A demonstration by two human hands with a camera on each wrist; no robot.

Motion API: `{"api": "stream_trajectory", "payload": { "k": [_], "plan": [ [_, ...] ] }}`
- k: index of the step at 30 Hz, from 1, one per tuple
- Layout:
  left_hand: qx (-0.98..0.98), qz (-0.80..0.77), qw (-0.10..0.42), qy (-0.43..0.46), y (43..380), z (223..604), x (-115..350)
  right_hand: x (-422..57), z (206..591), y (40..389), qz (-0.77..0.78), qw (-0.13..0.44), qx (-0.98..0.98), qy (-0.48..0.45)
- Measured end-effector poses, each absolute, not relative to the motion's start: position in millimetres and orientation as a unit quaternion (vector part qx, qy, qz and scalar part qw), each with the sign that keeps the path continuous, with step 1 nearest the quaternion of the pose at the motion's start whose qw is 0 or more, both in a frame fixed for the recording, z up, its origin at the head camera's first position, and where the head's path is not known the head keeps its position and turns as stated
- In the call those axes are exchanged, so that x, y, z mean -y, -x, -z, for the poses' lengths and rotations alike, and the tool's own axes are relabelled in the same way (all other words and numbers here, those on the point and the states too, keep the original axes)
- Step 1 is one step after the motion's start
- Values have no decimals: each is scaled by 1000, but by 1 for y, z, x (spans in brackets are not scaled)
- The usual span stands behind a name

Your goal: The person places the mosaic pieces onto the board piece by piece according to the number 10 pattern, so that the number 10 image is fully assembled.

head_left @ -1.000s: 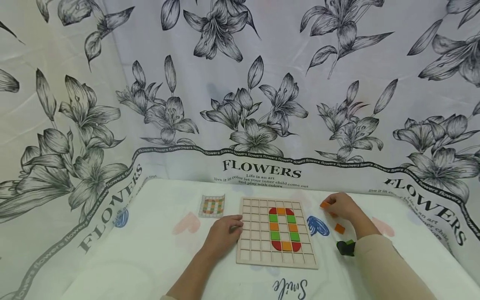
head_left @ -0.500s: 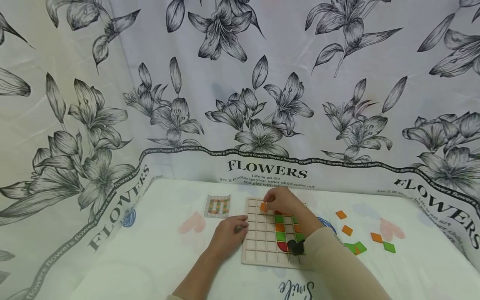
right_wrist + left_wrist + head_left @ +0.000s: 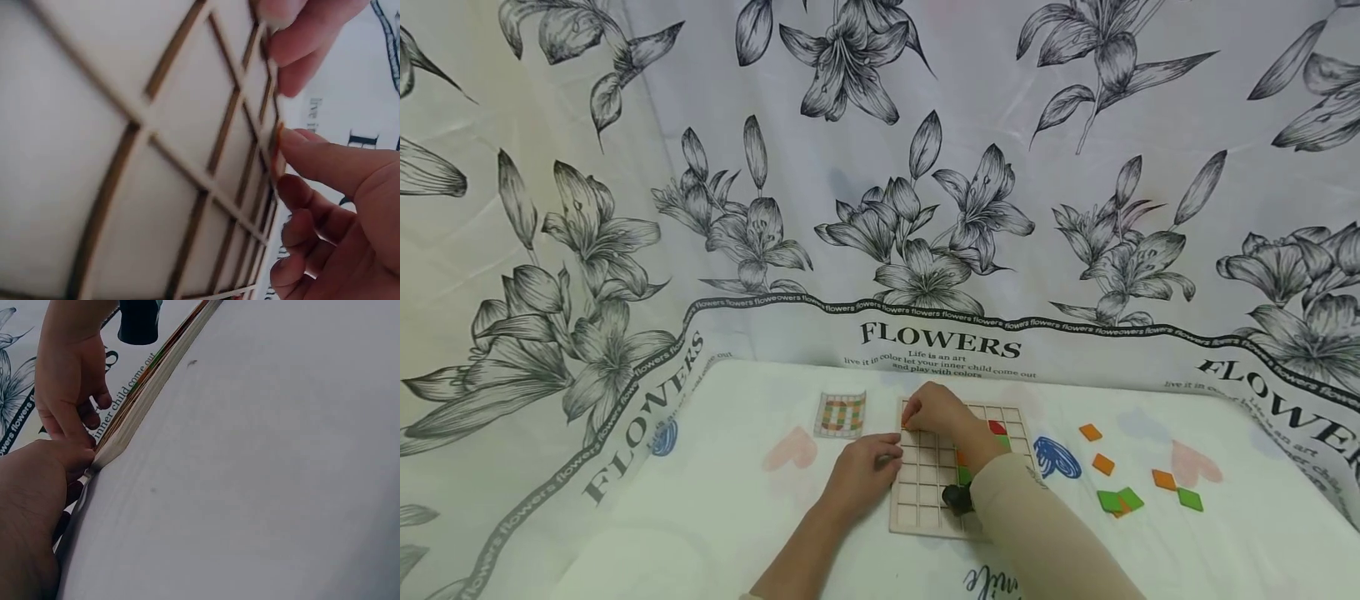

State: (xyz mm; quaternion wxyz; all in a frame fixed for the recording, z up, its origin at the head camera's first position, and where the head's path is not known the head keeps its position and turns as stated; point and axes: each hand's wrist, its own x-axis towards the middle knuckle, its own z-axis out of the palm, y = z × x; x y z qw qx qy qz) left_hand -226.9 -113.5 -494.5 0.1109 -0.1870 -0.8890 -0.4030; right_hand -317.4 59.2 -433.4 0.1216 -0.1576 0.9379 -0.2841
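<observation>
A pale wooden grid board (image 3: 928, 500) lies on the table, its left edge held by my left hand (image 3: 861, 475), thumb at the rim and fingers beside it. My right hand (image 3: 942, 410) reaches across to the far left corner. Between its thumb and finger it pinches an orange square tile (image 3: 279, 147), seen nearly edge-on in the right wrist view, right at a corner cell. Red, green and orange tiles sit in the board's right half; among them a red tile (image 3: 997, 427) shows, while my right forearm hides most others. Both hands nearly meet at the corner in the left wrist view.
A pattern card (image 3: 840, 414) with a coloured tile design lies left of the board. Loose orange tiles (image 3: 1103, 464) and green tiles (image 3: 1191, 499) are scattered at the right. Behind the table hangs a flower-printed cloth (image 3: 925, 208). A black wrist camera (image 3: 957, 498) overhangs the board.
My right hand has brought an orange tile from the loose ones at the right across the board to its far left corner. The left hand stays at the left edge.
</observation>
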Motion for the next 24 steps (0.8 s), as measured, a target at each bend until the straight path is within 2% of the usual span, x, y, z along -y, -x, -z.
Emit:
{"api": "stream_trajectory", "payload": {
  "k": [4, 8, 15, 24],
  "plan": [
    [891, 400, 113, 183, 226, 494, 114, -63, 427, 314, 271, 130, -936, 183],
    [892, 403, 105, 176, 227, 495, 115, -90, 415, 306, 273, 125, -935, 189],
    [896, 402, 95, 164, 228, 492, 114, -184, 393, 284, 241, 122, -949, 161],
    [895, 410, 80, 159, 227, 491, 113, -284, 398, 222, 167, 136, -970, 113]
  ]
}}
